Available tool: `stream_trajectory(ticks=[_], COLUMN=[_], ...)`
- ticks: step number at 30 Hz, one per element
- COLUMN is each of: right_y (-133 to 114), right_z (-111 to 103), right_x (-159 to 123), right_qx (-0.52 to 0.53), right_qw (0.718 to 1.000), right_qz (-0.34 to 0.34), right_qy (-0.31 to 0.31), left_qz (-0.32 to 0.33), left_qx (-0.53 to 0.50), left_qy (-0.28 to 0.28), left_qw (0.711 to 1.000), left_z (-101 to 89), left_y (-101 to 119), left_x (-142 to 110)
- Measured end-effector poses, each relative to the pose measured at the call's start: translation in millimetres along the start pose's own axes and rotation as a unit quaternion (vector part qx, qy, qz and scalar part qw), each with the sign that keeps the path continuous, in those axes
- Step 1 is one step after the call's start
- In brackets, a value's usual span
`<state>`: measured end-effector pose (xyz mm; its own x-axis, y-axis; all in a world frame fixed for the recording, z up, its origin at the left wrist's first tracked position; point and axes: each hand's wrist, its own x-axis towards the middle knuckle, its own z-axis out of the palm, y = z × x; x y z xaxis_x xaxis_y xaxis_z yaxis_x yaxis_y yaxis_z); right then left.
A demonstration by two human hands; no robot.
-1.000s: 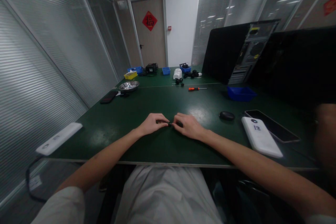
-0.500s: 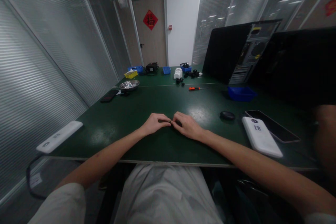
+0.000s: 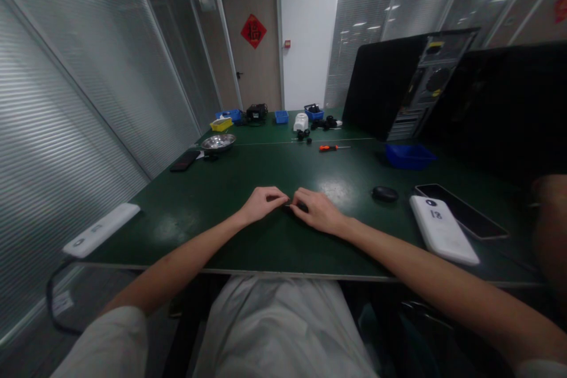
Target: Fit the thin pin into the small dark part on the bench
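Note:
Low over the near middle of the green table (image 3: 266, 248), my two hands meet almost fingertip to fingertip. My left hand (image 3: 262, 203) is closed in a pinch, thumb against fingers; whatever sits between them is too small to make out. My right hand (image 3: 319, 211) is also pinched, its fingertips on a tiny thin thing (image 3: 287, 206) whose kind I cannot tell. Beyond the hands lies a screwdriver (image 3: 328, 148) with an orange and black handle. A black computer mouse (image 3: 384, 194) rests to the right of my right hand.
On the right are a white power bank (image 3: 443, 229), a dark phone (image 3: 469, 215), a blue tray (image 3: 408, 156) and a computer case (image 3: 407, 88). A metal bowl (image 3: 218, 142) and a phone (image 3: 185, 160) lie left. Another person's arm (image 3: 551, 230) shows at the right edge.
My left fingertips have shifted slightly up, and a small gap from the right fingertips shows a bit more. Otherwise the hands and table things stay put.

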<state>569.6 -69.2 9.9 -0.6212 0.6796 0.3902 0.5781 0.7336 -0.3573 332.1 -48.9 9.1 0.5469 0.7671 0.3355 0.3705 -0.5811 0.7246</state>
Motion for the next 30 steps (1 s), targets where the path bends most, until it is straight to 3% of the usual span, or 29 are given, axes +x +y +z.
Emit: stream_trajectory(ticks=[5, 10, 17, 23, 30], right_y=[-1.2, -2.8, -2.0, -5.0, -6.5], right_z=[0.4, -0.5, -3.4, -8.8, -10.8], right_x=[0.2, 0.6, -0.3, -3.6, -5.3], right_qx=[0.0, -0.001, 0.006, 0.042, 0.038], right_qw=[1.0, 1.0, 0.999, 0.989, 0.99], right_qz=[0.002, -0.003, -0.001, -0.017, -0.014], right_qy=[-0.003, 0.004, 0.048, 0.138, 0.133], left_qz=[0.043, 0.071, 0.063, 0.083, 0.071], left_qx=[0.081, 0.15, 0.118, 0.096, 0.119], left_qy=[0.012, -0.02, -0.01, -0.071, -0.064], left_qw=[0.996, 0.986, 0.991, 0.989, 0.988], left_z=[-2.9, -3.3, -6.5, -5.4, -7.2], left_y=[-8.6, -19.1, -6.2, 0.5, -3.5], left_x=[5.0, 8.6, 0.8, -3.2, 2.1])
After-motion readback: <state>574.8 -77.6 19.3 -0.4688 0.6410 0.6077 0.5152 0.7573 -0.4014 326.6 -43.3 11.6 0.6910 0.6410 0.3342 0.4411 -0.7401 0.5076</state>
